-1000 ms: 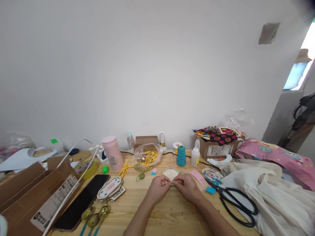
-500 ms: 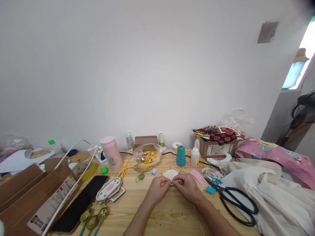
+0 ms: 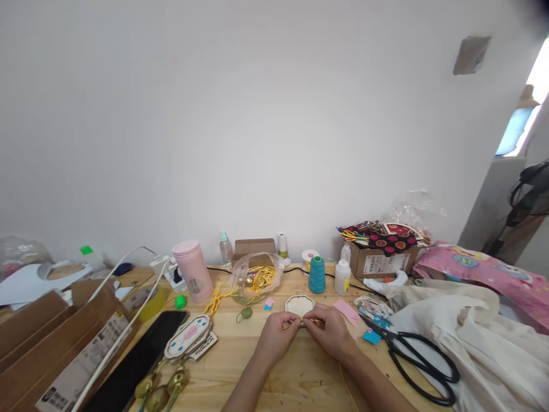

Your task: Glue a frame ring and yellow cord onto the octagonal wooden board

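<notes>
My left hand [image 3: 281,332] and right hand [image 3: 329,327] are both closed, fingertips pinching a thin yellow cord [image 3: 302,320] between them, just at the near edge of a scalloped wooden plaque [image 3: 299,304] on the tabletop [image 3: 240,366]. Beyond, to the left, a clear plastic bag [image 3: 278,264] sits open — gold bells [image 3: 249,281] and a tangle of yellow string [image 3: 262,278] inside. Over to the right, a cardboard box [image 3: 377,264] is heaped above its rim with dark patterned cloth [image 3: 388,241]. A squeeze bottle [image 3: 342,278] stands upright near the teal thread cone [image 3: 317,276]. The pink tumbler [image 3: 193,274] has its lid on — I cannot see its contents.
</notes>
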A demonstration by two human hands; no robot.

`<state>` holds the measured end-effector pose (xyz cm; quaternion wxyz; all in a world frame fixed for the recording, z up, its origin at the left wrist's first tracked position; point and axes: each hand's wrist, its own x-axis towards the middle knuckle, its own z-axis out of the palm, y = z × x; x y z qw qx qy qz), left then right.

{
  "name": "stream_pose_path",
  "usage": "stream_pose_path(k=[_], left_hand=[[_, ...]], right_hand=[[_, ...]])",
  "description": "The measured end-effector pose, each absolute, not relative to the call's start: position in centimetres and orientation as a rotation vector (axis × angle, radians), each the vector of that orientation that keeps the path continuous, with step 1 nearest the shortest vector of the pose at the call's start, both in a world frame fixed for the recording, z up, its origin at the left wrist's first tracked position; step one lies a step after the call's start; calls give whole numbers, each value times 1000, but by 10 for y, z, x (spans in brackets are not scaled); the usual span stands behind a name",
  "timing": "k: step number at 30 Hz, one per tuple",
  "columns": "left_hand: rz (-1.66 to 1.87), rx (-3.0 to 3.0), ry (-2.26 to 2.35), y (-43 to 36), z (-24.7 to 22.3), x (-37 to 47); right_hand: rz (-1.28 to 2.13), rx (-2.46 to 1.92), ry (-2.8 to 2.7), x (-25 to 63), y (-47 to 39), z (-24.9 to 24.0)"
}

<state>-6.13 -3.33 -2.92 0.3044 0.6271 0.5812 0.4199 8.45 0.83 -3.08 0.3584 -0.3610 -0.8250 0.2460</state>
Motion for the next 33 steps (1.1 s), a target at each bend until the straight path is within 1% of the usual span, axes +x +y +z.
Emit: stream_pose_path(k=[14,27,33], left_hand=[[1093,1585,1607,-31,-34,-64],[1026,1566,1562,-29,-33,-64],[989,1507,1495,-27,-31,-63]], right_hand=[[674,-975,-2123,81,9,-34],[659,-1007,-2119,84,8,-33],[713,-1026,-2114,85,8,-28]])
